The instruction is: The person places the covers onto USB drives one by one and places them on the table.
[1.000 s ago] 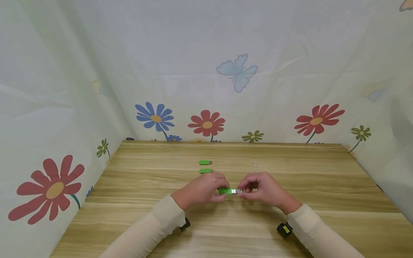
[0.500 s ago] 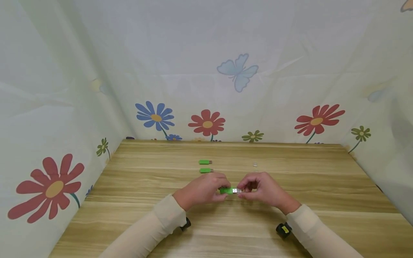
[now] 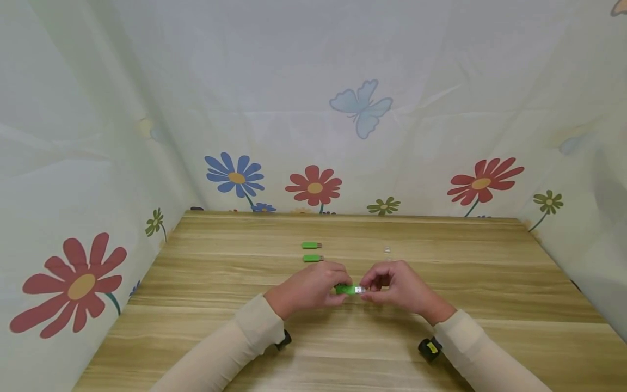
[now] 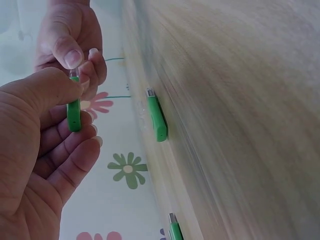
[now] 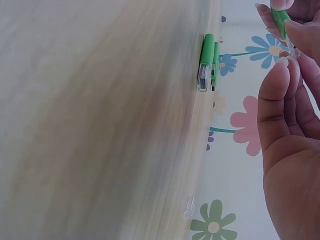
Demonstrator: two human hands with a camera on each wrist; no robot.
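Note:
My left hand (image 3: 311,288) pinches a green USB flash drive (image 3: 345,289) by its body, between thumb and fingers. The drive's silver plug (image 3: 359,290) points right. At that end my right hand (image 3: 404,288) pinches a small clear cap (image 5: 294,50) between thumb and fingertips, and the cap overlaps the plug. The fingertips of both hands are close together, hiding part of the cap. In the left wrist view, the held drive (image 4: 74,112) appears edge-on, above the tabletop.
Beyond my left hand, two more green USB flash drives lie parallel on the wooden table (image 3: 235,245), one farther (image 3: 309,245) and one nearer (image 3: 311,258). A clear cap (image 3: 387,250) lies behind my right hand. A flower-printed curtain (image 3: 274,120) encloses the table's back and sides.
My left hand has shifted slightly right with the flash drive, bringing its plug closer to my right fingertips. Less of the clear cap shows between them. My right hand has barely moved.

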